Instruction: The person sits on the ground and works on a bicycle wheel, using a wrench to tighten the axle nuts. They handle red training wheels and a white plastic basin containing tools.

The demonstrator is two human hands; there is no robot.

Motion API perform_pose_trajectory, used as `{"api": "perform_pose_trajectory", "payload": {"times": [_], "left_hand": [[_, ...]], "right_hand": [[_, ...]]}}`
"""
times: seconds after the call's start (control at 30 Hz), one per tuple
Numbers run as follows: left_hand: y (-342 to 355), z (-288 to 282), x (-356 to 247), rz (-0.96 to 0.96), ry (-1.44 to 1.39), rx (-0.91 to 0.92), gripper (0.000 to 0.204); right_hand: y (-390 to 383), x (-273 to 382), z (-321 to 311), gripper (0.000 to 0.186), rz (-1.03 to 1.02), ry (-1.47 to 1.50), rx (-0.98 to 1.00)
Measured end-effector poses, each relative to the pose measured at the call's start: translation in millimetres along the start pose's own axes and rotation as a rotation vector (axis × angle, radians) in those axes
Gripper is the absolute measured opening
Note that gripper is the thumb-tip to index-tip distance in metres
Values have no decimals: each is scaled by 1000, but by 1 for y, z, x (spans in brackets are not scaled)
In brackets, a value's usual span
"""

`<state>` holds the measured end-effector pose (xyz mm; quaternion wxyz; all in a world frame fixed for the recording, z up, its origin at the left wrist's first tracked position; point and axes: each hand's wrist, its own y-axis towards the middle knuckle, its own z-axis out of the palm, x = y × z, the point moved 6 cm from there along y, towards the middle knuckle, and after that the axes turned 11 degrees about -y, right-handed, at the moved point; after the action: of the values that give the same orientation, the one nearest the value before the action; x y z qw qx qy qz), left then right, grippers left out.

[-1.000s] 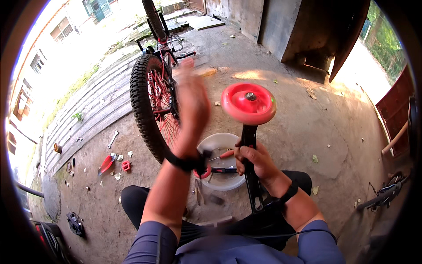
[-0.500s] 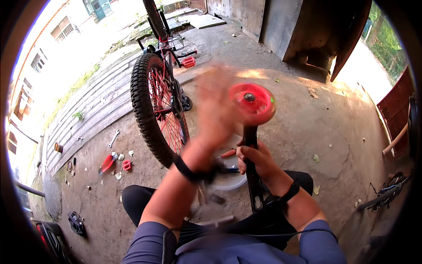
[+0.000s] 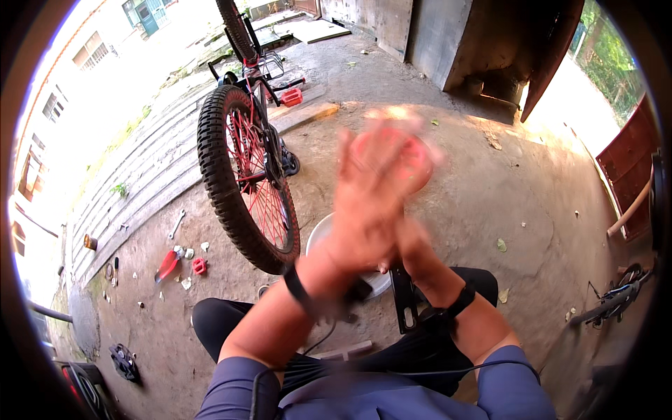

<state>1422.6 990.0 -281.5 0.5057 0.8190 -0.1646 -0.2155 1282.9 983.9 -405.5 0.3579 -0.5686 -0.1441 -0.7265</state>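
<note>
My left hand [image 3: 371, 196] is blurred, its fingers spread over a red, translucent small wheel [image 3: 413, 157]; I cannot tell if they touch it. Behind and below it, my right hand [image 3: 416, 255] grips a black metal bracket [image 3: 406, 308], whose upper part is hidden by the left hand. A translucent round tub [image 3: 317, 234] shows partly behind my forearms, its contents mostly covered. Just beyond my left hand stands a black-and-red bicycle with a knobby tire [image 3: 217, 175] and red spokes.
Left on the concrete lie a wrench [image 3: 177, 224], red-handled pliers [image 3: 166, 264], a red pedal [image 3: 199, 266] and a black bundle [image 3: 124, 362]. Boards [image 3: 140, 168] run along the left. A dark metal structure [image 3: 476, 56] stands at back right, another bicycle [image 3: 616, 301] at right.
My left hand has swept rightward from beside the bicycle tire to in front of the red wheel, now covering much of it and the bracket. My right hand still grips the bracket.
</note>
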Motion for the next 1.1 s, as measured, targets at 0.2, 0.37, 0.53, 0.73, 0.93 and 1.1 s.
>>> {"api": "perform_pose_trajectory", "payload": {"times": [0.2, 0.37, 0.53, 0.73, 0.93, 1.1], "left_hand": [[-40, 23, 46, -261, -140, -34, 43], [5, -3, 31, -472, -687, -273, 45], [-10, -6, 52, -174, -224, -95, 50], [-12, -7, 4, -124, -299, -247, 49], [-7, -30, 41, -241, -244, -228, 49], [11, -19, 11, -307, -450, -223, 49]], "right_hand": [[6, 2, -7, 27, -36, -36, -20], [-3, 5, -1, 22, 29, 72, -44], [-1, -4, 8, 22, 2, 21, 23], [1, -10, -6, 29, 20, -74, 72], [2, -2, -10, 31, -73, -88, 32], [1, -5, -7, 25, 26, 66, -13]]}}
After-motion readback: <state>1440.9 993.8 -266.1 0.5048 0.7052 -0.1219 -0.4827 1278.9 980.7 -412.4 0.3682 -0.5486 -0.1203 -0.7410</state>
